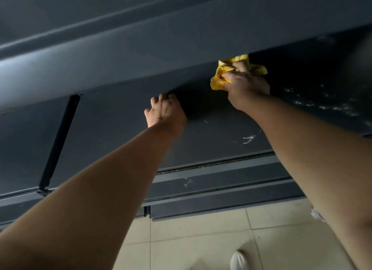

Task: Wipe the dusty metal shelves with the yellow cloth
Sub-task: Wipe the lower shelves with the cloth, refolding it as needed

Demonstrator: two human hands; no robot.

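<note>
Head view, we list: yellow cloth (219, 80), a crumpled wad, longer left to right, pressed to the lower edge of the metal shelf (120, 68) lip, far right. Right grip (248, 86) clenched round it. Left grip (166, 113), to its left, fingers curled on the same lip. We note a black brace (58, 142) at left, white smears (248, 138) on the panel, and tiled floor (201, 239) near.

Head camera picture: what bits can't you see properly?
Yellow cloth: head view, partly covered by the right hand and the shelf lip above.
Left hand fingertips: head view, curled behind its knuckles.
Shelf beyond the cloth: head view, lost in shadow.
White shape: head view, cut by the bottom edge.
</note>
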